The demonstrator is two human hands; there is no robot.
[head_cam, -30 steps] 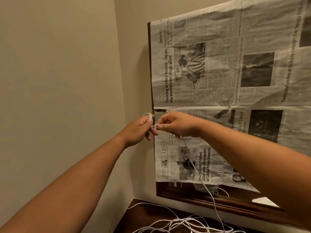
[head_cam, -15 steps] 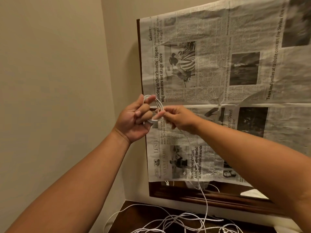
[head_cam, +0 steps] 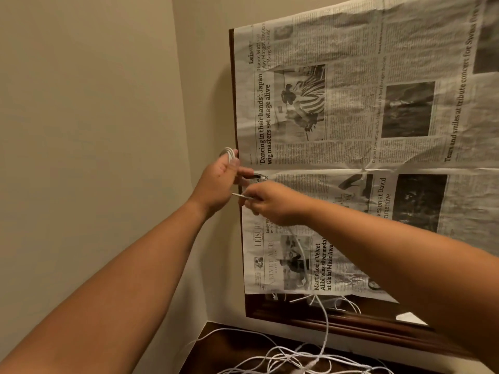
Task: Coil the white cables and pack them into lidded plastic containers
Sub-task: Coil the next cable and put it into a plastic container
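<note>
Head view: I am winding a white cable into a small coil. My left hand [head_cam: 220,182] is closed around the coil [head_cam: 229,153], whose loops show just above the fingers, close against the dark frame [head_cam: 234,103] of the panel covered with newspaper [head_cam: 351,117]. My right hand [head_cam: 272,202] is just beside the left, pinching the cable [head_cam: 305,255] between thumb and fingertips, with a short straight bit sticking out toward the left hand.

To do this step well, I judge I should keep each turn the same size as the ones already held, lay it flat beside them, and clamp it with the left thumb before reaching for more. The right hand should let the cable slide through a light pinch so twist runs out down the free length instead of kinking the coil.

From the right hand the cable drops down past the newspaper to a loose tangle [head_cam: 291,357] on the dark tabletop [head_cam: 221,352], well below both hands. Whether the hanging length is knotted into the other strands there I cannot tell, so I would pull up slowly. No container is in sight.
</note>
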